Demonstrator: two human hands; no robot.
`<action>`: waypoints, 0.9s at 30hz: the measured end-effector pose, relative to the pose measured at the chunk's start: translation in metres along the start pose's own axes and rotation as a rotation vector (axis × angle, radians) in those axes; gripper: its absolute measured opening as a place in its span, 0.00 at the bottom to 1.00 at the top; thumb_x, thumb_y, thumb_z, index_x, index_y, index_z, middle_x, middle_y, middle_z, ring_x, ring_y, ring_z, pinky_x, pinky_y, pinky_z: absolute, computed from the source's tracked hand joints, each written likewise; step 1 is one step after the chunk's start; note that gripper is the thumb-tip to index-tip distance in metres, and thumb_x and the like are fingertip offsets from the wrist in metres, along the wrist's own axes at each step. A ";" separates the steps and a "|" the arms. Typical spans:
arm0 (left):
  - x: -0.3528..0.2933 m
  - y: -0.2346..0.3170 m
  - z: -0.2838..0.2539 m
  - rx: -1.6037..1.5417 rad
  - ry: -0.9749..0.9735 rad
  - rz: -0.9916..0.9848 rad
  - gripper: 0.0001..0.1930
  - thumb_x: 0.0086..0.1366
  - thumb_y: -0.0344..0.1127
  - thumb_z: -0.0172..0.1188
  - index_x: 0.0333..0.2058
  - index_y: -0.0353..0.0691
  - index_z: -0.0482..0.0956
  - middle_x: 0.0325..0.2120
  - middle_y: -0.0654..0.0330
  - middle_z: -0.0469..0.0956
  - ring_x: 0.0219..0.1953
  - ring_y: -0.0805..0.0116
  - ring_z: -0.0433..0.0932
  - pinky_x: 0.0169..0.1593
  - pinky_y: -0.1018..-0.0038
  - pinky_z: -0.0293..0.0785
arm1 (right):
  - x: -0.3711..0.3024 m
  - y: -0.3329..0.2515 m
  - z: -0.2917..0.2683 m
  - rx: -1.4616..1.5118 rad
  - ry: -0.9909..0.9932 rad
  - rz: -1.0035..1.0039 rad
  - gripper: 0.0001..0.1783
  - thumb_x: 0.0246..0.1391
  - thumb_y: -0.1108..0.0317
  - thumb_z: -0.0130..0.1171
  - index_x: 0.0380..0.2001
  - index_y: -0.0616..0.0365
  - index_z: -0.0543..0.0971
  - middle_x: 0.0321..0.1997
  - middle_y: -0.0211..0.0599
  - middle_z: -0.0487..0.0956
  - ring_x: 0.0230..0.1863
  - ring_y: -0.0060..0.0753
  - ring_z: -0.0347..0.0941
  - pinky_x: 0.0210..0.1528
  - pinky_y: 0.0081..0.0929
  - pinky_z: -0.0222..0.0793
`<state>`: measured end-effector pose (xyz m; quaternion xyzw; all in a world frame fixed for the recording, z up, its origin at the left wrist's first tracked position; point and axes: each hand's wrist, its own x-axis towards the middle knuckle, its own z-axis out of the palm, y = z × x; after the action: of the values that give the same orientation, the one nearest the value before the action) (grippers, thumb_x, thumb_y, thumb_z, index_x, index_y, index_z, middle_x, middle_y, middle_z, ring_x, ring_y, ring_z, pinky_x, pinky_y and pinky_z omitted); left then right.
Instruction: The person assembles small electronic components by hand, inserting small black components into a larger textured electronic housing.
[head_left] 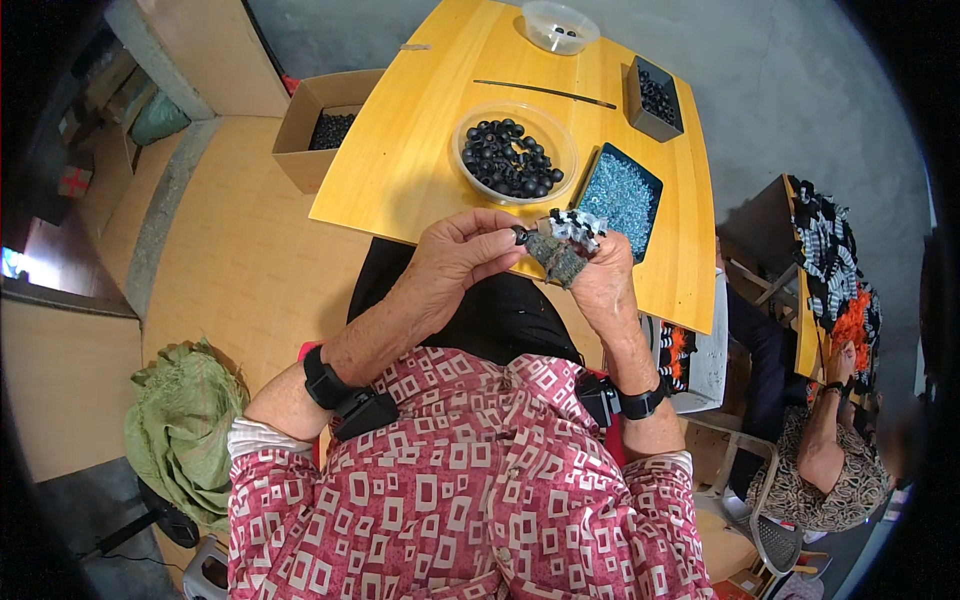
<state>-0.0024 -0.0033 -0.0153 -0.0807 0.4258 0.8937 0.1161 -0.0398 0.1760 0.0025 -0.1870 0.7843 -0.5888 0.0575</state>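
Observation:
Near the table's front edge, my left hand (462, 255) pinches a small round black bead (520, 235) between thumb and fingertips. My right hand (606, 285) is closed around a grey-green textured piece (556, 260) with a black-and-white ruffled bundle (577, 229) on top. The bead touches or nearly touches the left edge of this piece; whether a thread joins them I cannot tell. Just beyond my hands stands a clear round bowl (571, 150) with several black beads (508, 165). Small clear bluish beads (617, 195) fill a dark tray beside my right hand.
Toward the back of the yellow table (400, 130) lie a thin dark stick (545, 94), a clear bowl (560, 45) and a grey box (655, 125) of black beads. A cardboard box (295, 150) stands at left. Another person's arm (822, 440) reaches over black-white-orange pieces at right.

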 end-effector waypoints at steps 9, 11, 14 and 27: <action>0.000 -0.003 -0.001 -0.024 -0.015 -0.013 0.11 0.61 0.30 0.58 0.42 0.37 0.74 0.36 0.63 0.77 0.36 0.77 0.77 0.43 0.82 0.77 | -0.004 -0.004 0.006 -0.317 0.103 -0.299 0.10 0.41 0.72 0.65 0.29 0.61 0.77 0.22 0.30 0.75 0.24 0.25 0.71 0.28 0.23 0.66; -0.002 -0.004 -0.001 -0.006 -0.018 -0.016 0.10 0.61 0.32 0.58 0.41 0.38 0.75 0.35 0.64 0.76 0.37 0.78 0.77 0.42 0.85 0.75 | -0.004 -0.003 0.005 -0.382 0.085 -0.322 0.10 0.38 0.72 0.65 0.27 0.61 0.76 0.21 0.34 0.74 0.24 0.33 0.72 0.29 0.27 0.67; -0.003 0.000 0.001 0.021 0.017 -0.023 0.10 0.62 0.31 0.57 0.42 0.38 0.74 0.34 0.64 0.78 0.36 0.77 0.78 0.43 0.83 0.76 | -0.006 -0.005 0.004 -0.435 0.107 -0.341 0.12 0.35 0.72 0.65 0.27 0.60 0.76 0.23 0.33 0.75 0.25 0.32 0.72 0.30 0.27 0.68; -0.005 -0.004 -0.004 -0.151 -0.102 -0.094 0.12 0.62 0.32 0.57 0.45 0.37 0.74 0.36 0.60 0.78 0.38 0.74 0.79 0.42 0.83 0.77 | -0.008 -0.008 -0.001 -0.102 0.091 -0.239 0.11 0.41 0.73 0.67 0.32 0.58 0.80 0.29 0.32 0.79 0.31 0.27 0.76 0.35 0.21 0.69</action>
<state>0.0034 -0.0047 -0.0195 -0.0634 0.3465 0.9197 0.1733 -0.0310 0.1775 0.0097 -0.2548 0.7872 -0.5585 -0.0582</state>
